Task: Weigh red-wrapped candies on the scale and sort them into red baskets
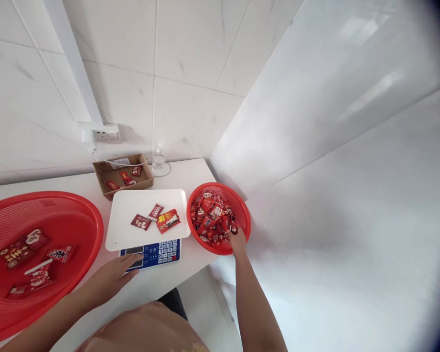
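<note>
My left hand lies with its fingers stretched over the display of a blue digital scale. On the scale's white tray are a larger red and yellow packet, a dark red sachet and another small sachet. To the right, my right hand reaches over the near rim of a round red basket full of small red snack packets. Its fingers close on a red packet at the pile's edge, with the fingertips partly hidden.
A large red basket with several packets stands at left. Behind the tray sit a cardboard box holding red packets and a small clear bottle. A white cable runs from the wall socket. Walls border the table behind and at right.
</note>
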{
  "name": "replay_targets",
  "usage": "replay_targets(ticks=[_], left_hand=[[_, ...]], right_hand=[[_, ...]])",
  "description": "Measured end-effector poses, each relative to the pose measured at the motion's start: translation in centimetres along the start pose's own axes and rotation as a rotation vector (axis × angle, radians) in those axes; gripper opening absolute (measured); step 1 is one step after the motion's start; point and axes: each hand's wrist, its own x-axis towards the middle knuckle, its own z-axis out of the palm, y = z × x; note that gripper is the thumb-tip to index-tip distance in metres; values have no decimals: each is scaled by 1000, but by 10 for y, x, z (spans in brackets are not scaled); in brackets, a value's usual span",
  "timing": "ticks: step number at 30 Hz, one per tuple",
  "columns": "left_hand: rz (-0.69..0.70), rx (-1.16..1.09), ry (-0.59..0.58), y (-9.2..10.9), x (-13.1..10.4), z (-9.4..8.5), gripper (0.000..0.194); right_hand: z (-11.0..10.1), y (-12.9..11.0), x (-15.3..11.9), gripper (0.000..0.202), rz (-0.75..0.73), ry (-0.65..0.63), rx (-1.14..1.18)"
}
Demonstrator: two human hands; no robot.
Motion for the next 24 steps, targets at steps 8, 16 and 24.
replay_targets(ticks=[8,16,24], left_hand=[[-36,-342,-22,15,-5,4,44],[-247,-1036,-31,38,-13,25,48],[-333,-1236,174,9,-6,15,42]], right_hand=[[21,-35,-63,37,156,-19,427],[83,-35,-208,41,320,-855,301],[83,-19,-229,48,421,-777,269]])
